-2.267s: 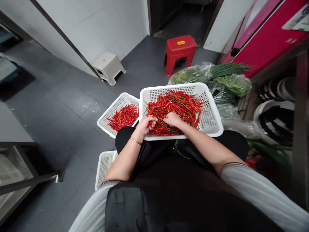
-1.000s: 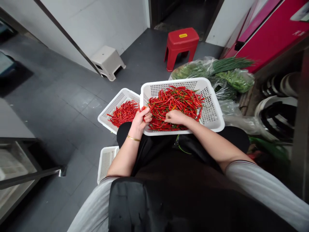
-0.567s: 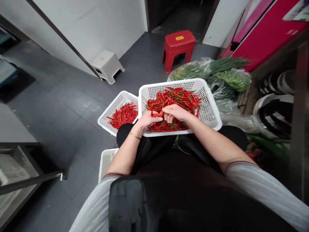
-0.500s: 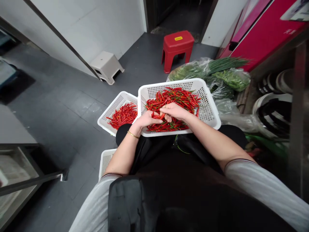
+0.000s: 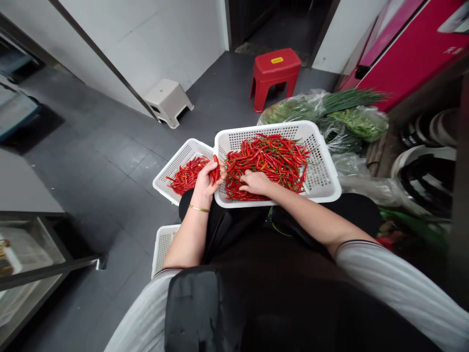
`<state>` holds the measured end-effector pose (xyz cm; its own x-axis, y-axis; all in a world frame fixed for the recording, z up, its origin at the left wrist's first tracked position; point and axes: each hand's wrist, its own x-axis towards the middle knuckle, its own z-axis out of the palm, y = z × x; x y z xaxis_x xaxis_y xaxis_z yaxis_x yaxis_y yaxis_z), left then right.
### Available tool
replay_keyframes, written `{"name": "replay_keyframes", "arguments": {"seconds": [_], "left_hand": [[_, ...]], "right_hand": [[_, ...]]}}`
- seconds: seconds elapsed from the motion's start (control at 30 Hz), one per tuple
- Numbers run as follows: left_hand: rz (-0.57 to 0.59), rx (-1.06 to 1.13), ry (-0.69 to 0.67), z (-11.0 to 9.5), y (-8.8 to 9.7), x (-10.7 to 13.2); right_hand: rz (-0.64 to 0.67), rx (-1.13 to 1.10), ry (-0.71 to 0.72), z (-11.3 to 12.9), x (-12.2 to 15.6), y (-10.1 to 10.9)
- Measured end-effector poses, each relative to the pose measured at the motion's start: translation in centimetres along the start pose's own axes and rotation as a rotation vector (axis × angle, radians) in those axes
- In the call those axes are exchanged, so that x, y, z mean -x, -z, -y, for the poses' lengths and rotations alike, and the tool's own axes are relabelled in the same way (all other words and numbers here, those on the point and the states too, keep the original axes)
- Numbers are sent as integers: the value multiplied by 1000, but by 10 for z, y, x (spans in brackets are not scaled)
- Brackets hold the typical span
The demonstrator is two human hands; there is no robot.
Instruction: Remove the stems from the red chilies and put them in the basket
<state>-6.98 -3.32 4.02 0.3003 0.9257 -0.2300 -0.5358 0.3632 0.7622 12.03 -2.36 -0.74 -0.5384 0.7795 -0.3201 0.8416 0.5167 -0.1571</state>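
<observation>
On my lap rests a white perforated plastic basket with a heap of red chili peppers, many with green stems. My left hand is closed around a few red chilies, held above the gap between this basket and a lower one. That second white basket, to the left, contains more red chilies. My right hand reaches into the heap in the lap basket, its fingers bent down among the chilies. What its fingertips grip, if anything, is hidden.
A third white basket sits on the floor at left. Ahead stand a white stool and a red stool. Bagged green vegetables lie beyond the lap basket, with a black-and-white round container at right.
My hands have separated. The left one moved left to the lap basket's edge with the chilies, turning upward. My right hand dropped into the heap.
</observation>
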Motion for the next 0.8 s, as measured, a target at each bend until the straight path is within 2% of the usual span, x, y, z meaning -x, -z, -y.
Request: {"name": "replay_keyframes", "arguments": {"seconds": [0.07,0.13,0.27,0.33,0.4,0.47,0.53,0.6,0.7,0.8], "left_hand": [[-20,-25,-8,-2,10,-2],[-56,-108,15,6,13,-5],[-157,-462,32,32,6,-15],[-120,-627,-15,40,0,-19],[-30,-744,-84,41,-4,-20],[49,-806,-150,37,-5,-18],[86,-777,-164,33,-3,-15],[58,-660,-115,28,1,-12],[-26,-457,-38,24,6,-11],[-68,-441,14,24,7,-12]], "right_hand": [[9,16,17,8,-6,-6],[-29,-15,10,8,-10,-3],[-265,-347,-19,-10,-5,19],[-410,-573,-11,-15,3,29],[-484,-835,6,-15,11,33],[-456,-1136,35,-14,18,32],[-346,-1348,53,-15,22,27],[-213,-1287,25,-17,21,19],[-69,-806,-55,-16,12,2],[-3,-404,-74,-9,-1,-11]]}}
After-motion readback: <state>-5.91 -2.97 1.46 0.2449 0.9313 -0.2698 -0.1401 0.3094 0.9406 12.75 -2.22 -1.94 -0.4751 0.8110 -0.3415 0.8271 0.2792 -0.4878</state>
